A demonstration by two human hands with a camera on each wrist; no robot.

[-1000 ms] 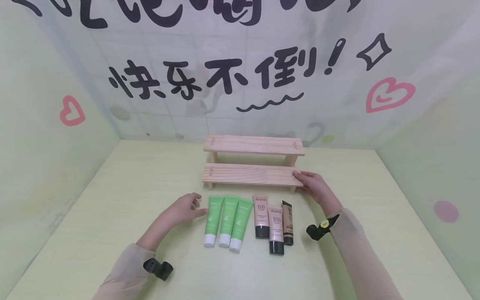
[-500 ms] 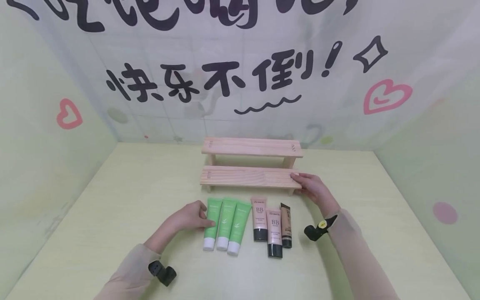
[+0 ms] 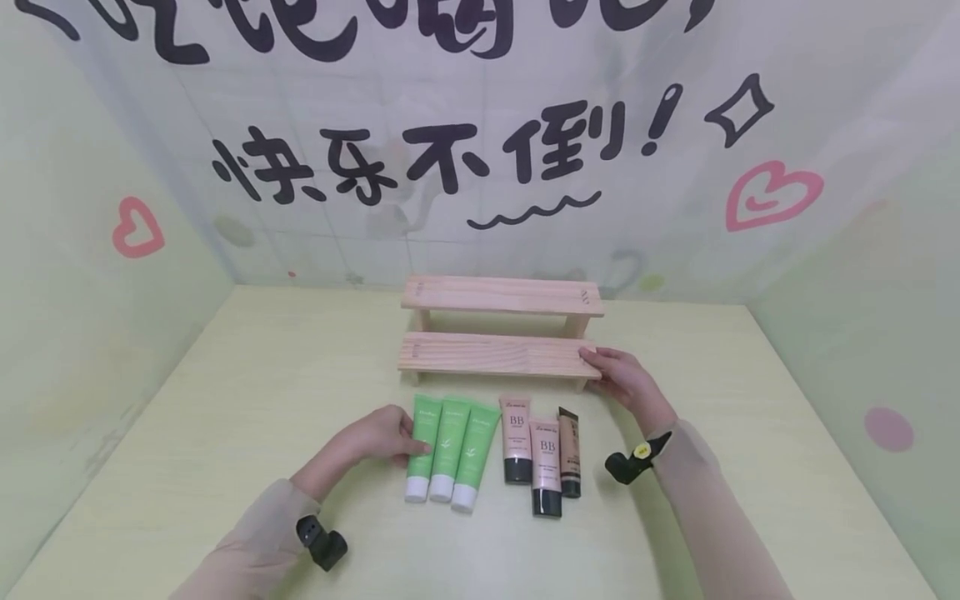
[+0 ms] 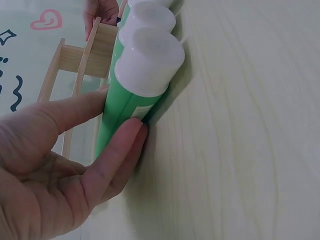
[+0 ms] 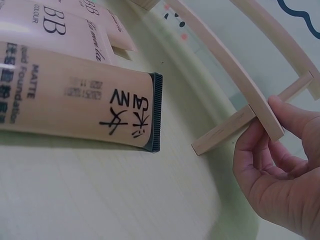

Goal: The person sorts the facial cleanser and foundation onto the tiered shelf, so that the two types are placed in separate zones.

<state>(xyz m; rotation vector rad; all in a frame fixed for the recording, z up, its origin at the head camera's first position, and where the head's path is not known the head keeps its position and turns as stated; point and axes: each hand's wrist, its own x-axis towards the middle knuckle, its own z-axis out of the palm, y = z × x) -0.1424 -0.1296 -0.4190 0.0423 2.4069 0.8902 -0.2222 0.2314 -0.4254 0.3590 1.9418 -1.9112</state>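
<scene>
Three green tubes with white caps lie side by side on the table. My left hand point(image 3: 384, 433) pinches the leftmost green tube point(image 3: 423, 442), thumb on top and fingers at its side, as the left wrist view shows near its white cap point(image 4: 150, 60). Behind the tubes stands a two-step wooden rack point(image 3: 495, 357). My right hand point(image 3: 628, 383) grips the right end of its lower step, thumb above and fingers curled beneath point(image 5: 280, 165). To the right of the green tubes lie two pink BB cream tubes point(image 3: 546, 457) and a tan foundation tube point(image 5: 80, 95) with a black crimped end.
The pale wood-grain table point(image 3: 300, 350) meets a printed back wall point(image 3: 480, 200) with black lettering just behind the rack. Side walls enclose the table at left and right. A small black camera point(image 3: 322, 542) sits on the left wrist, another point(image 3: 630, 467) on the right.
My left hand has moved right from beside the green tubes and taken hold of the leftmost one. My right hand keeps its grip on the rack; the view has shifted slightly.
</scene>
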